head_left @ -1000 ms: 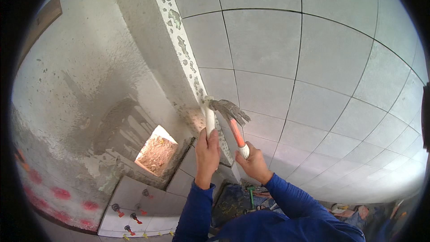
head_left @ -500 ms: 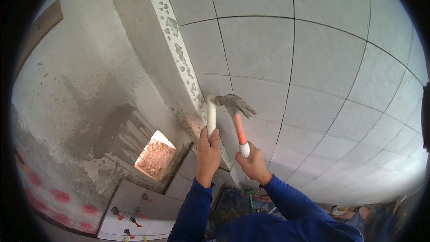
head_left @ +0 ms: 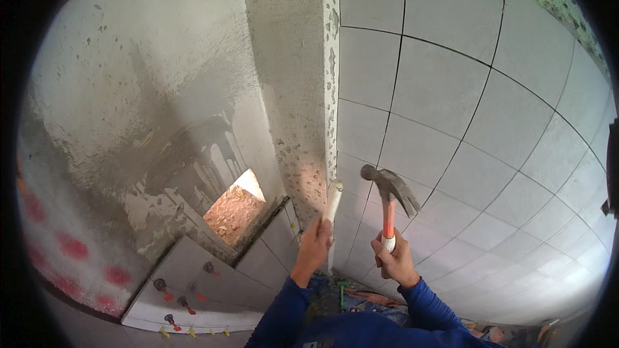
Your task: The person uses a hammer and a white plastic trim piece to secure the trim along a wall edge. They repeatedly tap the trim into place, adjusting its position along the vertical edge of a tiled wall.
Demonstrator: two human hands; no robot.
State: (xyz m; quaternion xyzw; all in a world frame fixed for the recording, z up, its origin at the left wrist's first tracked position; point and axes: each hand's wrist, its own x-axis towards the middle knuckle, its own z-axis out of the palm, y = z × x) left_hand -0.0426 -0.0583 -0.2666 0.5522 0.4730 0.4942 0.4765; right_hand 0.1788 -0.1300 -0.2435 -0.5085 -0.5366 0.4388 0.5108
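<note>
My left hand [head_left: 313, 252] is closed around an off-white rod [head_left: 333, 198], a short stick-like tool whose lower end is hidden in the fist. It points up close to the chipped corner edge of a pillar [head_left: 303, 148]. In my right hand [head_left: 398, 259] is a claw hammer [head_left: 391, 188] with an orange and white handle, held upright. The hammer's round face points left towards the rod but stands apart from it. Behind the hammer rises a wall of large grey tiles [head_left: 445, 84].
A square opening [head_left: 235, 212] with rubble shows in the rough plastered wall [head_left: 174, 58] at left. Below it, tiles [head_left: 248, 289] carry several black and orange levelling clips [head_left: 182, 303]. Red patches [head_left: 72, 245] mark the left wall. Clutter and a green tool [head_left: 342, 293] lie low in the middle.
The view has turned left. The hammer head was against the top of the off-white rod and is now drawn away to the right. The rod now leans more to the right.
</note>
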